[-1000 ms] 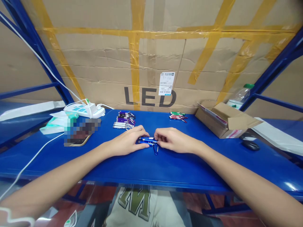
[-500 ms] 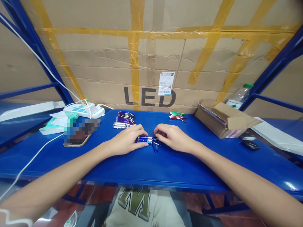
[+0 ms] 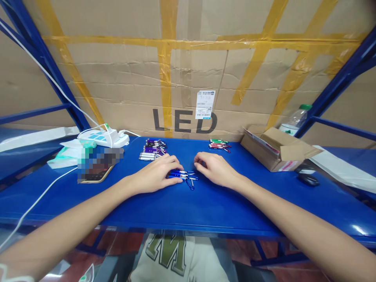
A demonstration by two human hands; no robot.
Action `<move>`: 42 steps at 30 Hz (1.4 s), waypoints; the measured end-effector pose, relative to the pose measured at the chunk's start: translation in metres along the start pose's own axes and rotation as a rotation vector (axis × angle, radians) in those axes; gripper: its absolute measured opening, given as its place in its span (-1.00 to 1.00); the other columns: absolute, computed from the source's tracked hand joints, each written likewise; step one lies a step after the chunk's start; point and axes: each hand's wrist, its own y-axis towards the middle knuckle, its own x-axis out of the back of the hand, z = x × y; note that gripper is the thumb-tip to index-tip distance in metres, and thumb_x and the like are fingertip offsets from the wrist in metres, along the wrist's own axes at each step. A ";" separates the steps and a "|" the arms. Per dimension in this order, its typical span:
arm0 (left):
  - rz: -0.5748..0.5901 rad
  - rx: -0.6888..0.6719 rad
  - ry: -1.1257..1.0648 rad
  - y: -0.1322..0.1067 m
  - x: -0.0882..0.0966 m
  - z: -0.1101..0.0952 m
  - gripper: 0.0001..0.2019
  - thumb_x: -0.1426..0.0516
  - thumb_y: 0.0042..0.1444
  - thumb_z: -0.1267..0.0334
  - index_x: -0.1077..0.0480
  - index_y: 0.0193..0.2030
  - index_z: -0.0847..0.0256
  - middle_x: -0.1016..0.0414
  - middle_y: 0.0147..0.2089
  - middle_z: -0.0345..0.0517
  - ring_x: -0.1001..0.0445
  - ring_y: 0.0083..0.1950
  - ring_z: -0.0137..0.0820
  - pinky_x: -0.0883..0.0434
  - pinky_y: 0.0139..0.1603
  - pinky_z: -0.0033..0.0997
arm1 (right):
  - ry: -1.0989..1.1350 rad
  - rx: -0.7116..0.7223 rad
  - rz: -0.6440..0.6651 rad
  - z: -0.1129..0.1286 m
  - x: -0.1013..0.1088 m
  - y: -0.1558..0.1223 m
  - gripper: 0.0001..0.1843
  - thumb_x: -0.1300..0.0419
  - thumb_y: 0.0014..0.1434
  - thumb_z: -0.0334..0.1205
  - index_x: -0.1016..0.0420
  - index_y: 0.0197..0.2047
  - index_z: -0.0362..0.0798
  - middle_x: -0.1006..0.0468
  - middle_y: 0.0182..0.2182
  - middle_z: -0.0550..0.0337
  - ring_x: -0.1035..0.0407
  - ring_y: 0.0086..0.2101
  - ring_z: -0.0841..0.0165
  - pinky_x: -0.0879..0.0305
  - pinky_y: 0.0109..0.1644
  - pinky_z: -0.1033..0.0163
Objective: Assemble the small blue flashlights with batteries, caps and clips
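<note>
Several blue keychain flashlights (image 3: 181, 175) with small carabiner clips lie side by side on the blue table. My left hand (image 3: 161, 172) is closed around their left ends, thumb on the near side and fingers on the far side, hiding part of them. The clips stick out to the right. Just right of the clips, my right hand (image 3: 216, 168) rests with loosely curled fingers, the thumb apart from them and nothing visible between. Beyond my left hand lie silver flashlights (image 3: 147, 156), purple flashlights (image 3: 151, 149) and dark ones. Green flashlights (image 3: 216, 141) and red flashlights (image 3: 217, 146) lie at the back right.
On the left are a phone (image 3: 101, 172), a tissue pack (image 3: 66, 154) and a white power strip (image 3: 98, 138) with cables. An open cardboard box (image 3: 272, 150), a black mouse (image 3: 308, 179) and a plastic bottle (image 3: 298, 117) stand right. A large carton (image 3: 132, 90) closes off the back.
My right hand has drawn back slightly to the right, away from the clips. The left hand stays on the blue flashlights, which now sit a little further under its fingers.
</note>
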 end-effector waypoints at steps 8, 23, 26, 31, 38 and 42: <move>-0.001 0.060 0.067 -0.001 0.002 0.002 -0.54 -0.18 0.45 -0.16 -0.51 0.21 0.16 -0.53 0.12 0.02 -0.50 0.14 -0.09 -0.39 0.23 -0.11 | 0.090 0.181 0.056 0.001 0.001 -0.003 -0.75 -0.16 0.54 -0.07 -0.55 0.09 -0.01 -0.60 0.00 0.01 -0.42 0.03 0.11 -0.34 0.18 -0.01; 0.014 0.105 -0.064 -0.001 0.005 0.000 -0.55 -0.19 0.40 -0.16 -0.51 0.16 0.15 -0.54 0.02 -0.03 -0.57 -0.01 -0.19 -0.44 0.01 -0.25 | 0.034 0.258 0.131 0.000 0.003 -0.005 -0.85 -0.18 0.48 -0.23 -0.54 0.05 -0.02 -0.59 -0.04 0.02 -0.40 -0.03 0.10 -0.35 0.14 -0.05; 0.021 0.153 -0.013 -0.002 0.006 -0.003 -0.61 -0.19 0.39 -0.12 -0.51 0.13 0.12 -0.57 -0.11 -0.10 -0.58 -0.14 -0.22 -0.40 -0.14 -0.28 | 0.063 0.258 0.132 0.002 0.002 -0.006 -0.82 -0.18 0.48 -0.24 -0.52 0.10 0.00 -0.59 -0.01 0.03 -0.42 -0.01 0.11 -0.36 0.15 -0.03; 0.029 0.220 0.034 0.000 0.001 0.000 -0.54 -0.17 0.39 -0.21 -0.48 0.13 0.13 -0.54 -0.30 -0.17 -0.55 -0.29 -0.24 -0.29 -0.30 -0.33 | 0.142 0.318 0.151 0.006 -0.001 -0.007 -0.82 -0.18 0.51 -0.19 -0.48 0.13 0.03 -0.60 0.01 0.04 -0.42 0.02 0.12 -0.37 0.15 0.00; 0.042 0.204 -0.126 0.003 -0.002 0.001 -0.52 -0.24 0.34 -0.20 -0.49 0.13 0.16 -0.50 -0.29 -0.20 -0.50 -0.29 -0.29 -0.33 -0.25 -0.37 | 0.151 0.304 0.144 0.009 -0.002 -0.008 -0.85 -0.24 0.50 -0.10 -0.49 0.02 0.03 -0.56 -0.01 0.07 -0.38 -0.02 0.14 -0.34 0.10 0.04; 0.050 0.191 -0.188 0.003 -0.001 -0.002 -0.52 -0.26 0.33 -0.18 -0.51 0.15 0.15 -0.50 -0.24 -0.19 -0.50 -0.25 -0.30 -0.36 -0.18 -0.36 | 0.101 0.287 0.128 0.010 -0.002 -0.008 -0.92 -0.21 0.49 -0.19 -0.47 -0.02 0.01 -0.55 -0.06 0.08 -0.37 -0.06 0.15 -0.32 0.08 0.04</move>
